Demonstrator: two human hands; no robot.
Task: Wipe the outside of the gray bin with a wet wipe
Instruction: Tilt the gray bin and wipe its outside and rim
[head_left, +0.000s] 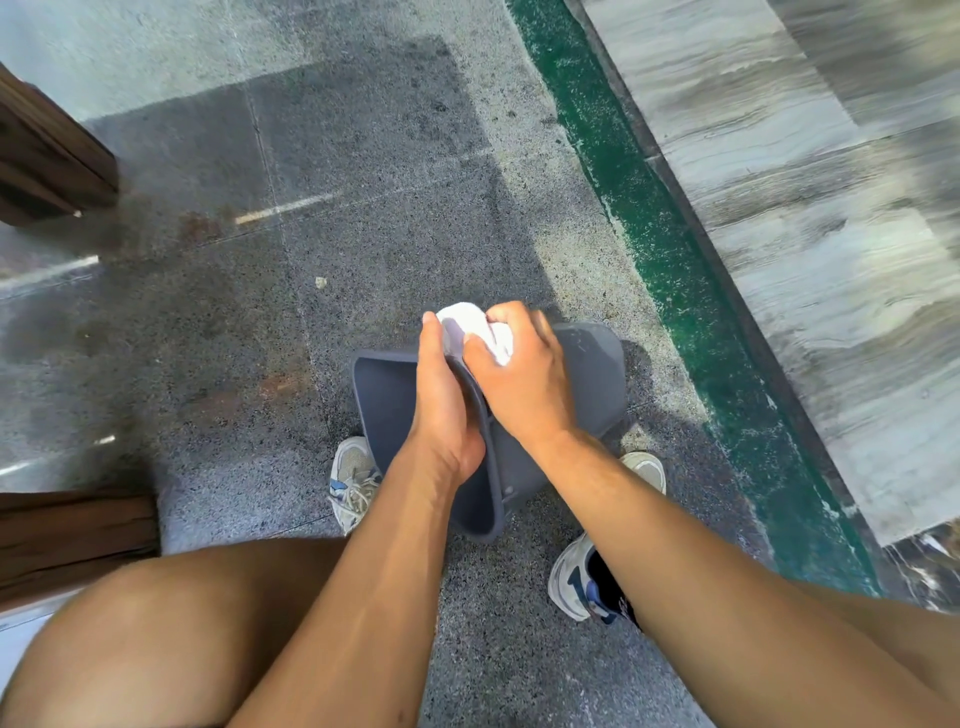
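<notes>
Evidently the gray bin (587, 379) was tipped on its side between the shoes, steadied at its rim by the gripping left hand (441, 395), so the wet wipe (475, 325), bunched in the right hand (519, 374), could reach its outer wall.

Both arms reach forward and down, hands close together

The left hand (441, 395) lies edge-on, thumb straight and pointing away, its fingers hidden from view. The right hand (519, 374) sits just beside it, knuckles up, fingers curled into a bunched grip. Both forearms are bare, stretched out above the bent bare knees.
</notes>
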